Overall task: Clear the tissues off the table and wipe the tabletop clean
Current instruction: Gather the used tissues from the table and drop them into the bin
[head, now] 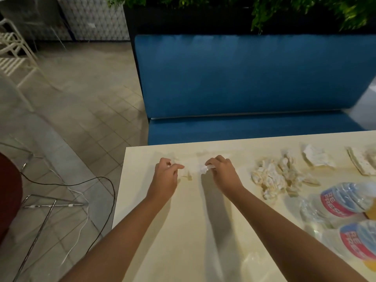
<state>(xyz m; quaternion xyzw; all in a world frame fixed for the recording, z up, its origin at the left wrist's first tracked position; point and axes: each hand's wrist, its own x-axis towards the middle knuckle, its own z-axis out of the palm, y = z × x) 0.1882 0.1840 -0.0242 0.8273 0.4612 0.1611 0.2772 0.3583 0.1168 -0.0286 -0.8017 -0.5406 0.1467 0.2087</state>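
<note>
Pinching a white tissue (193, 169) at its left end with the left hand (165, 176), thumb and fingers curled onto the paper. Gripping its other end with the right hand (222, 174), fingers bent over a crumpled corner. Spread low on the cream counter (193, 220) between the two hands, near the far left corner; too blurred to tell whether one sheet or two. Just right of the right hand, apart from it: a heap of crumpled tissues (272, 180), stained yellowish. Farther right of that heap, toward the far edge: a folded tissue (317, 158), then a flat tissue (360, 162) cut off by the frame. Right of the right forearm, nearer the body: two clear plastic bottles (345, 200) lying on their sides, with red-and-blue labels. Beyond both hands, past the far counter edge: a blue cushioned seat (244, 78), green plants (305, 11) above its back. Left of the left hand, down on the tiled floor (91, 98): black and white cables (81, 184) and a metal frame (40, 220).
</note>
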